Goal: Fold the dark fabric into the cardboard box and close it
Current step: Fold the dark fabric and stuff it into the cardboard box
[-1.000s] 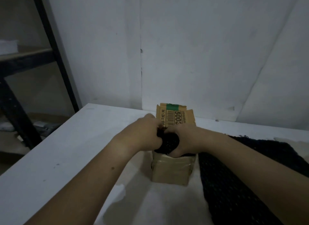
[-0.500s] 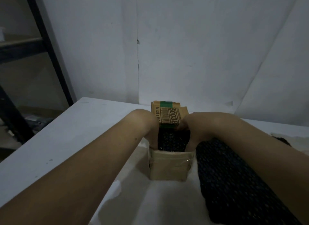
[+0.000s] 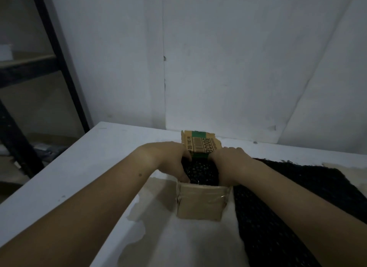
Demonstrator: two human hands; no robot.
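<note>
Here, dark netted fabric [image 3: 200,171] in taped cardboard box [image 3: 200,205] (flap [image 3: 200,144] up), left hand [image 3: 170,161], right hand [image 3: 228,163] plunged in, grip unclear

Between the left hand [image 3: 172,161] and right hand [image 3: 228,165] the dark fabric [image 3: 200,171] is showing as coarse, bumpy knitted cloth, matt. Just below the hands the cardboard box [image 3: 199,209] is looking dull brown — clear tape [image 3: 204,191] is glinting glossy across it. Left of the left hand the table [image 3: 95,167] is looking matt white, blotchy.

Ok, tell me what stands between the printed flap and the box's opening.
The left hand and right hand are in the cardboard box mouth, on the dark fabric filling it, under the raised printed flap. Nothing else visible does.
</note>
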